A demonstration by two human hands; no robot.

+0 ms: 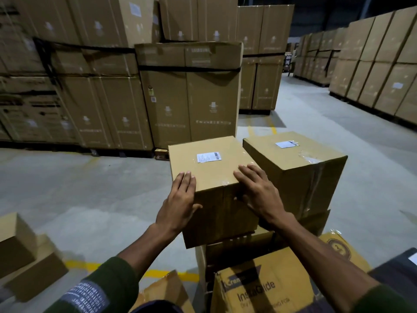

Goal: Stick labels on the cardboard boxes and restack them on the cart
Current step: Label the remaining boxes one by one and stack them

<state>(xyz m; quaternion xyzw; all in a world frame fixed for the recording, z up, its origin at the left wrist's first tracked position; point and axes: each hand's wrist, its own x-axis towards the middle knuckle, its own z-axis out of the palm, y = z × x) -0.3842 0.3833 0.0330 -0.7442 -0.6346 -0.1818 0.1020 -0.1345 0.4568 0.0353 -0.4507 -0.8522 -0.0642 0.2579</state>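
Plain brown cube-shaped cardboard box (209,168), sealed with clear tape, sat uppermost on a stack, top face level, one corner turned toward the camera. White rectangular barcode label (209,157) stuck flat near the middle of its top, slightly askew.

Second brown taped cardboard box (293,163) stood just beside it to the right at about the same height, rotated a little, crinkled clear tape running over its near edge. Small white label (287,144) lay flat toward the far side of its top.

Darker brown boxes (237,251) stacked beneath both. Cart not discernible.
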